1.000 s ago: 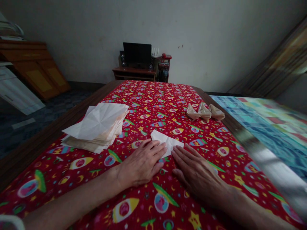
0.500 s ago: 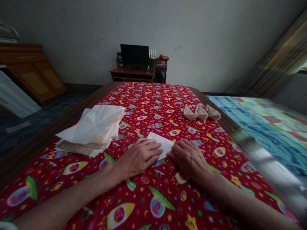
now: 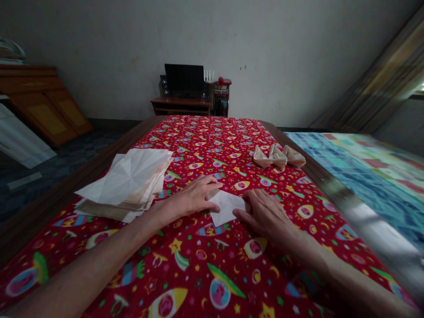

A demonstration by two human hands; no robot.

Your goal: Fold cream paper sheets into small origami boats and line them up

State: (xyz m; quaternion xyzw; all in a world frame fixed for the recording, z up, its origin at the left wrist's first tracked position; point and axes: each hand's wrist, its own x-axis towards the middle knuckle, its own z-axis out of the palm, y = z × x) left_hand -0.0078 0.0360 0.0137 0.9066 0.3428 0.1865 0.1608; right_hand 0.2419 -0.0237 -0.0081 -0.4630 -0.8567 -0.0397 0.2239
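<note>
A small folded sheet of white paper [image 3: 225, 207] lies on the red patterned cloth in front of me. Its left end is between the thumb and fingers of my left hand [image 3: 198, 194]: the thumb rests on the near side, the fingers at the far edge. My right hand [image 3: 263, 210] grips the right end, thumb on top and the other fingers curled behind. Left of my hands sits a stack of creased paper sheets [image 3: 132, 176], white on top and tan lower down. Three folded tan paper shapes [image 3: 278, 157] stand in a row at the right.
The red cloth [image 3: 212, 145] covers a dark wooden table [image 3: 109, 152]. Beyond its far end stand a monitor [image 3: 184, 79] and speakers on a small desk. A bed with a colourful cover [image 3: 351, 176] is along the right, and a wooden cabinet [image 3: 49, 101] at the left.
My left hand has shifted away from me, from lying flat near the paper to gripping its left end. The paper has turned slightly, and my right thumb now shows on top of it.
</note>
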